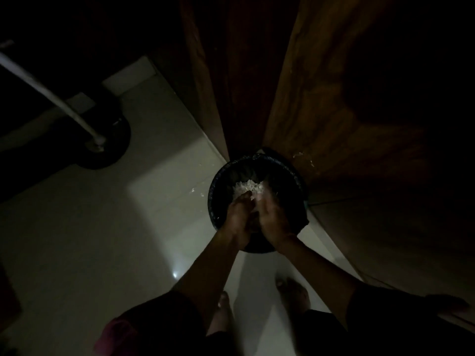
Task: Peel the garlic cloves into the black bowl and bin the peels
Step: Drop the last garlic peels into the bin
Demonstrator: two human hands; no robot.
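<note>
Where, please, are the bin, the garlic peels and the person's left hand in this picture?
bin [212,191], head view, on its left rim.
garlic peels [245,187], head view, middle of the pale pile.
left hand [240,214], head view, on the back of the hand.

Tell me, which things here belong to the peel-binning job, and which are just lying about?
Job:
- bin
- peels over it
- left hand and right hand, both above the bin

Lying about:
- white pole
- dark round base under the pole
- wooden door
- pale scraps on the floor
</note>
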